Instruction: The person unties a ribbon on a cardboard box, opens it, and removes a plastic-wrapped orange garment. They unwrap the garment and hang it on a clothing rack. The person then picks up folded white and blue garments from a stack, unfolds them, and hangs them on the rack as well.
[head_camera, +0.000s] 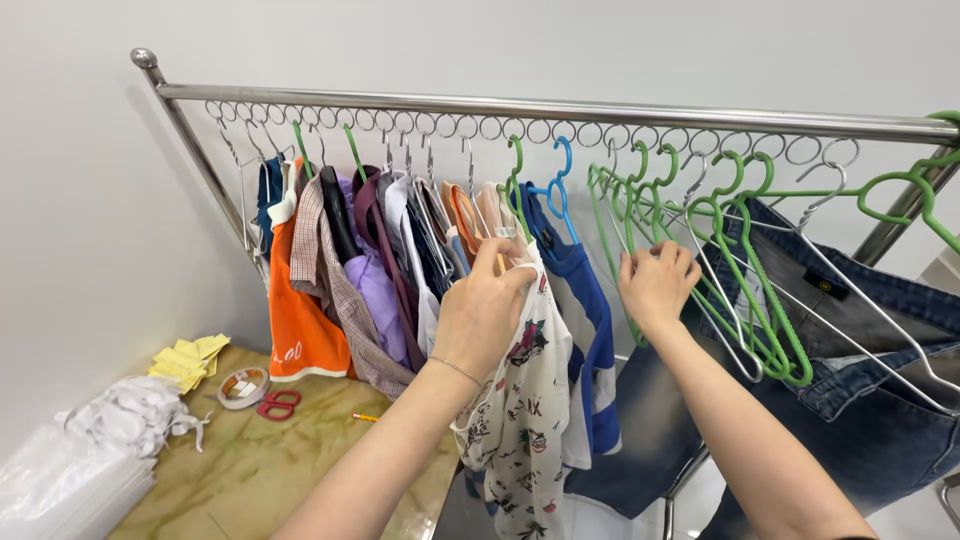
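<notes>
A shiny steel rail (560, 108) with a row of welded rings carries everything. Below its middle, the left hand (483, 312) pinches the shoulder of a soft white printed shirt (520, 400). Just right, the right hand (655, 283) curls its fingers around thin green plastic hangers (740, 250) — empty, bunched against heavy blue denim jeans (880, 400).
</notes>
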